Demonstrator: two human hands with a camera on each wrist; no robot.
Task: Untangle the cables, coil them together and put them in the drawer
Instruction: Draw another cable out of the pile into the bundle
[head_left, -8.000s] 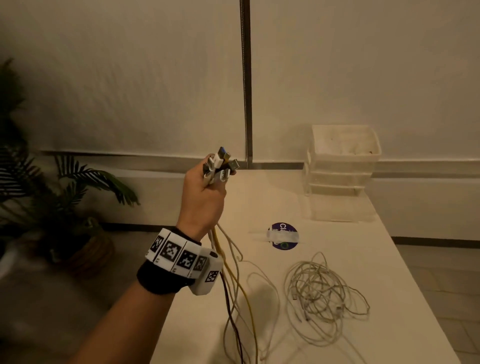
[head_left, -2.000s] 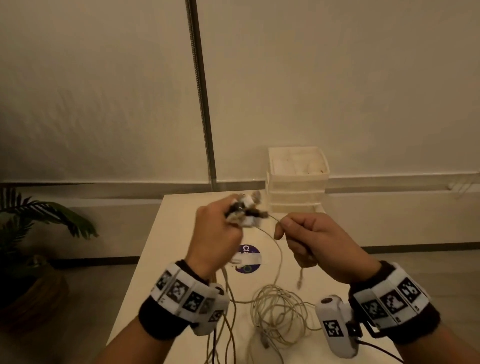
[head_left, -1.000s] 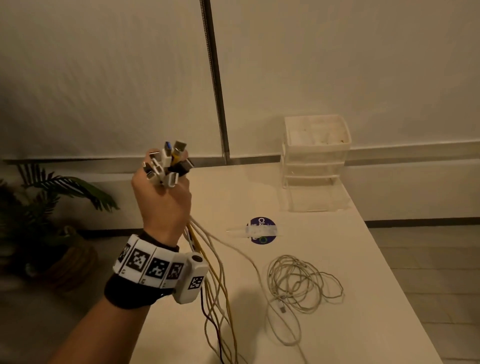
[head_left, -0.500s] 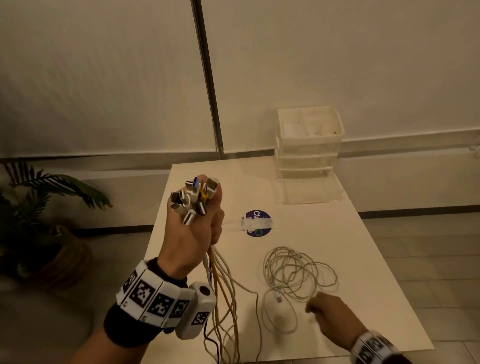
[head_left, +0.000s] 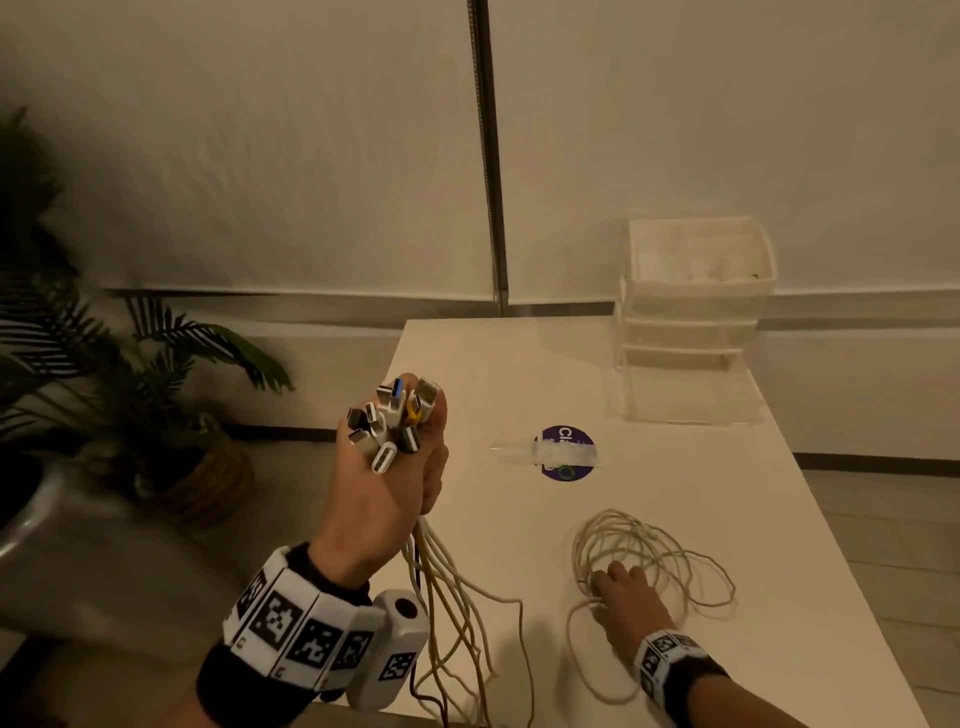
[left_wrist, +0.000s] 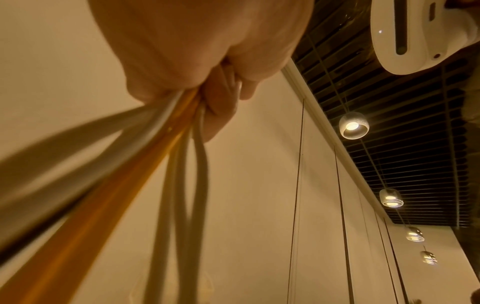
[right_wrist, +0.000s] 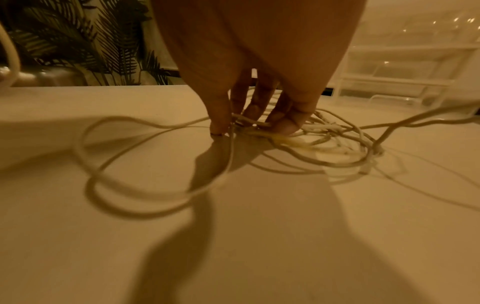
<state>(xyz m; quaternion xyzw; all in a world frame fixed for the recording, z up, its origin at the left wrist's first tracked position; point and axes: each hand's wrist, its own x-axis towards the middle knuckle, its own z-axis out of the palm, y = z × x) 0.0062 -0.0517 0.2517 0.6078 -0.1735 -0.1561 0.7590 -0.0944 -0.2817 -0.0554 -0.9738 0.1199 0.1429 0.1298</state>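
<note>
My left hand (head_left: 387, 483) is raised over the table's left edge and grips a bundle of cables (head_left: 452, 613), white ones with a yellow and a dark one. Their connectors (head_left: 389, 426) stick out above my fist, and the cords (left_wrist: 179, 164) hang down past my wrist. A tangled pile of white cable (head_left: 660, 561) lies on the white table (head_left: 498, 530). My right hand (head_left: 597, 584) is down on the pile's near left side. In the right wrist view its thumb and fingertips (right_wrist: 285, 125) close on strands (right_wrist: 324, 144) there.
A translucent white drawer unit (head_left: 691, 322) stands at the table's back right, its lowest drawer (head_left: 675, 400) pulled forward. A purple sticker under clear tape (head_left: 566, 453) lies mid-table. A potted palm (head_left: 130, 374) stands on the floor to the left.
My right hand has come in from the table's front edge and moved forward onto the white pile. My left hand stays raised with the bundle.
</note>
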